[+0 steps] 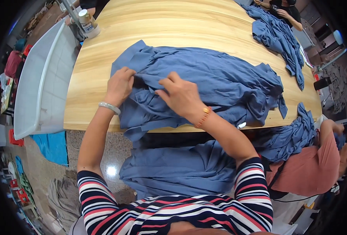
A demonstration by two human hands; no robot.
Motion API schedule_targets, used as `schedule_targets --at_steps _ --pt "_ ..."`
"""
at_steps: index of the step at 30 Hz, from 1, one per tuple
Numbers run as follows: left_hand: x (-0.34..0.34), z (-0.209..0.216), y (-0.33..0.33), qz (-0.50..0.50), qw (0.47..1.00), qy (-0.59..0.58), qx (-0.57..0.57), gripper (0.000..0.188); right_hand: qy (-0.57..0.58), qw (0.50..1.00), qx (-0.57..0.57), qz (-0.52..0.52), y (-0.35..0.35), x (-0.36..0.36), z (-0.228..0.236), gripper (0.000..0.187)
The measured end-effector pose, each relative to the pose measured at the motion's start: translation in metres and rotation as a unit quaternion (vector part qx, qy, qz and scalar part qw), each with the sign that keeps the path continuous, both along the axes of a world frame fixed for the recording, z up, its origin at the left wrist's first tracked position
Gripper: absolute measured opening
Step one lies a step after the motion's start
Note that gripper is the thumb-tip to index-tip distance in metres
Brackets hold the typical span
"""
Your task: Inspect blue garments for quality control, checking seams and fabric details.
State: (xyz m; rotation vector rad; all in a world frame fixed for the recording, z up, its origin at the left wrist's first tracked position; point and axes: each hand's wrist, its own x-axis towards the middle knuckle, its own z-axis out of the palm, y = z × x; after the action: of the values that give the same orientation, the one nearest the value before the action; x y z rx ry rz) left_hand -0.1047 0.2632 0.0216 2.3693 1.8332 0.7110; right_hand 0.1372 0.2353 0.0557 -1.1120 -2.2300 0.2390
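A blue-grey cloth garment (216, 76) lies crumpled on the wooden table in front of me, its layers folded over one another. At its left end my left hand (120, 84) is closed, pinching the edge of a fold between thumb and fingers. Over the same part of the garment hovers my right hand (181, 96), thumb and forefinger apart, with nothing visible between them. Whether its lower fingers touch the cloth I cannot tell. More blue-grey cloth (177, 166) is heaped below the table edge, close to my body.
The pale wooden table (173, 23) stretches away from me. A white tub (36, 84) stands at its left, near a capped bottle (88, 24). Blue cloth (277, 35) lies far right by a person in black (289, 11). A person in pink (312, 166) sits close on my right.
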Motion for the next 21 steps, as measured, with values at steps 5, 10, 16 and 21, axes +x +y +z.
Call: schedule_targets --at_steps 5,10,16,21 --pt "0.002 0.036 -0.013 0.046 0.995 -0.063 0.056 0.016 -0.055 0.998 -0.007 -0.014 0.022 -0.019 -0.034 0.014" --pt "0.017 0.086 -0.033 0.037 0.990 -0.074 0.118 0.019 0.057 0.998 -0.004 0.017 0.003 0.000 -0.008 0.015" --pt "0.071 0.095 -0.054 -0.088 0.975 -0.200 0.027 0.058 0.114 0.992 -0.036 0.033 -0.008 0.021 0.021 0.014" --pt "0.068 0.055 -0.053 -0.186 0.900 -0.361 -0.159 0.044 0.137 0.989 -0.005 0.045 -0.024 0.022 0.024 0.011"
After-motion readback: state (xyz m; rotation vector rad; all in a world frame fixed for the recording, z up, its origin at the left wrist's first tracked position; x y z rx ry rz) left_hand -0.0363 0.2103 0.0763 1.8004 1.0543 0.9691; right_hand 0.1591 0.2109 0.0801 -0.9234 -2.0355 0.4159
